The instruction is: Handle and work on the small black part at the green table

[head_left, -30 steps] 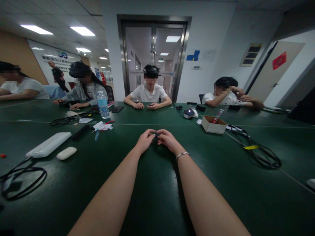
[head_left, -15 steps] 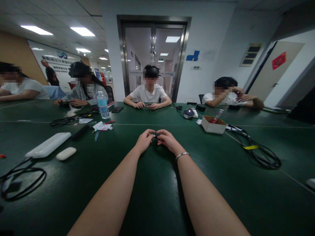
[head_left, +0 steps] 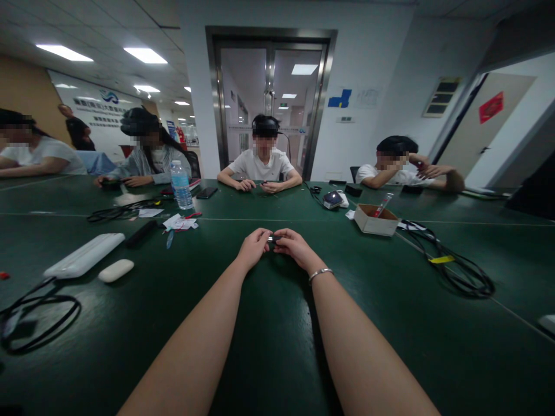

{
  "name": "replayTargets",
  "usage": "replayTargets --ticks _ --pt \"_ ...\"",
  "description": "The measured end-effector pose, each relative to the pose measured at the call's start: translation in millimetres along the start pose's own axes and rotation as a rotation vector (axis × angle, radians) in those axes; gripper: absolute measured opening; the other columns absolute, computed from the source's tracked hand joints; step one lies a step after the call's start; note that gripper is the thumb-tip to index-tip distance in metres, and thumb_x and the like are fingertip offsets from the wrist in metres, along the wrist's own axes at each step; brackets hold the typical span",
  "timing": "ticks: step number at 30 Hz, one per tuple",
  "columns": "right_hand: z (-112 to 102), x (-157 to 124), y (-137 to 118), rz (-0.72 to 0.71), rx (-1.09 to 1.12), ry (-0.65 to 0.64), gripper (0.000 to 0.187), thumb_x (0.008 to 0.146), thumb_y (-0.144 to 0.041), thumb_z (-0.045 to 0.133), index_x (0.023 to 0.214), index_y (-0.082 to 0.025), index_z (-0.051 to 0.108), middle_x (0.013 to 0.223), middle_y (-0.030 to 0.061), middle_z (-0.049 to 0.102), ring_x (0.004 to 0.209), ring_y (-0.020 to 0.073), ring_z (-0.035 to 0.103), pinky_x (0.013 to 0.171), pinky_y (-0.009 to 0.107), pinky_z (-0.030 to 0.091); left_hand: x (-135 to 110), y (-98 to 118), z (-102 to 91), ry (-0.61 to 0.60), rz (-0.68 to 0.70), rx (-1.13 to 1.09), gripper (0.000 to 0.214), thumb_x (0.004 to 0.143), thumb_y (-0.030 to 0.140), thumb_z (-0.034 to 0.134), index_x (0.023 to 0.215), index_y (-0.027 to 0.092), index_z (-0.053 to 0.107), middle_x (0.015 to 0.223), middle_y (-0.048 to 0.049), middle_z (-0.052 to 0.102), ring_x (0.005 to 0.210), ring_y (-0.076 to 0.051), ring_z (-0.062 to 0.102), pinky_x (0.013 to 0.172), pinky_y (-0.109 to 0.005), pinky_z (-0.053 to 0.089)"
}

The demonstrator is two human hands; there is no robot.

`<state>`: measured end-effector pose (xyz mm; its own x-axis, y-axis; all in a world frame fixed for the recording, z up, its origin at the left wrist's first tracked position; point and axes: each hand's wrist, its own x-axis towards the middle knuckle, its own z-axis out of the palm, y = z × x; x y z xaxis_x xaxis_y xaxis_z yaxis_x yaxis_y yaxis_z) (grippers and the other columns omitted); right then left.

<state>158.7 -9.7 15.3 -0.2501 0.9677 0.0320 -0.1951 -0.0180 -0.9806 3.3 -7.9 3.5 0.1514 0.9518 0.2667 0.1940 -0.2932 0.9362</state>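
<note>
Both hands meet over the dark green table [head_left: 269, 323], straight ahead of me. A small dark object with a shiny silver part [head_left: 272, 238] bridges the gap between my fingertips; its kind is too small to make out. My left hand [head_left: 254, 247] pinches its left end, thumb and fingers closed. On the other end, the fingers of my right hand [head_left: 295, 247] are closed too. Fingers hide most of the object. A silver bracelet [head_left: 321, 274] circles my right wrist.
To the left lie a white power bank [head_left: 87, 255], a white oval case [head_left: 116, 270] and black cable [head_left: 47, 323]. A water bottle [head_left: 181, 186] stands farther back. At right are an open box [head_left: 375, 222] and coiled cable [head_left: 459, 271]. Several people sit across the table.
More of the silver part shows between my fingertips now. My hands have barely shifted. A standing person in the left background has moved left.
</note>
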Motion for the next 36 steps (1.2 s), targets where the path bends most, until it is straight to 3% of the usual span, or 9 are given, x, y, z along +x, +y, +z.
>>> replayTargets --ticks 6,11,17,22,30,33,36 --pt "-1.3 0.9 2.4 -0.019 0.007 -0.005 0.019 0.074 -0.001 0.056 0.086 -0.015 0.059 0.08 0.0015 0.063 0.059 0.0092 0.063 0.057 0.018 0.054 0.4 4.2 1.1 0.004 -0.039 -0.065 0.02 0.077 0.027 0.051 0.092 0.015 0.059 0.057 0.0021 0.055 0.052 -0.01 0.051 0.053 -0.021 0.039" --pt "-1.7 1.8 3.0 -0.018 0.004 -0.007 0.018 0.073 -0.003 0.058 0.086 -0.015 0.058 0.081 0.0011 0.062 0.059 0.0102 0.063 0.058 0.02 0.054 0.0 2.7 -0.9 0.013 -0.034 -0.012 0.026 0.08 0.041 0.052 0.081 0.015 0.058 0.061 -0.0014 0.061 0.057 -0.012 0.056 0.059 -0.024 0.043" --pt "-2.3 1.2 4.2 -0.054 -0.03 -0.05 0.023 0.067 -0.006 0.065 0.086 -0.016 0.059 0.087 0.0013 0.063 0.068 0.0114 0.063 0.065 0.023 0.054 -3.2 5.2 -3.4 0.088 -0.027 0.169 0.041 0.079 0.056 0.049 0.07 0.018 0.056 0.06 -0.0004 0.061 0.056 -0.013 0.054 0.055 -0.024 0.038" --pt "3.9 1.9 5.9 -0.152 -0.229 -0.099 0.026 0.064 -0.008 0.07 0.086 -0.016 0.06 0.081 0.0007 0.064 0.071 0.0118 0.06 0.067 0.024 0.05 -9.1 13.2 -7.6 0.187 -0.038 0.374 0.049 0.08 0.062 0.042 0.06 0.019 0.054 0.054 0.0006 0.057 0.052 -0.014 0.05 0.054 -0.025 0.033" --pt "19.5 5.4 13.5 -0.286 -0.55 0.009 0.037 0.059 -0.006 0.074 0.091 -0.018 0.061 0.074 -0.0026 0.061 0.073 0.0135 0.059 0.07 0.026 0.049 -13.2 21.5 -10.1 0.256 -0.04 0.541 0.046 0.081 0.056 0.047 0.053 0.02 0.047 0.053 0.0002 0.05 0.052 -0.014 0.042 0.052 -0.026 0.024" --pt "23.1 6.0 15.5 -0.271 -0.511 0.001 0.03 0.06 -0.001 0.069 0.082 -0.017 0.058 0.078 -0.001 0.063 0.069 0.0117 0.06 0.06 0.021 0.049 -14.9 23.8 -7.8 0.244 -0.023 0.595 0.044 0.081 0.054 0.048 0.053 0.02 0.047 0.053 0.0006 0.049 0.051 -0.014 0.04 0.052 -0.026 0.023" --pt "25.0 5.0 16.0 -0.159 -0.376 -0.039 0.024 0.065 0.0 0.061 0.079 -0.017 0.051 0.066 -0.0029 0.061 0.049 0.0091 0.056 0.044 0.017 0.046 -16.0 22.9 -5.3 0.234 -0.007 0.652 0.045 0.08 0.055 0.048 0.052 0.02 0.045 0.053 0.0004 0.049 0.052 -0.014 0.04 0.051 -0.026 0.022"
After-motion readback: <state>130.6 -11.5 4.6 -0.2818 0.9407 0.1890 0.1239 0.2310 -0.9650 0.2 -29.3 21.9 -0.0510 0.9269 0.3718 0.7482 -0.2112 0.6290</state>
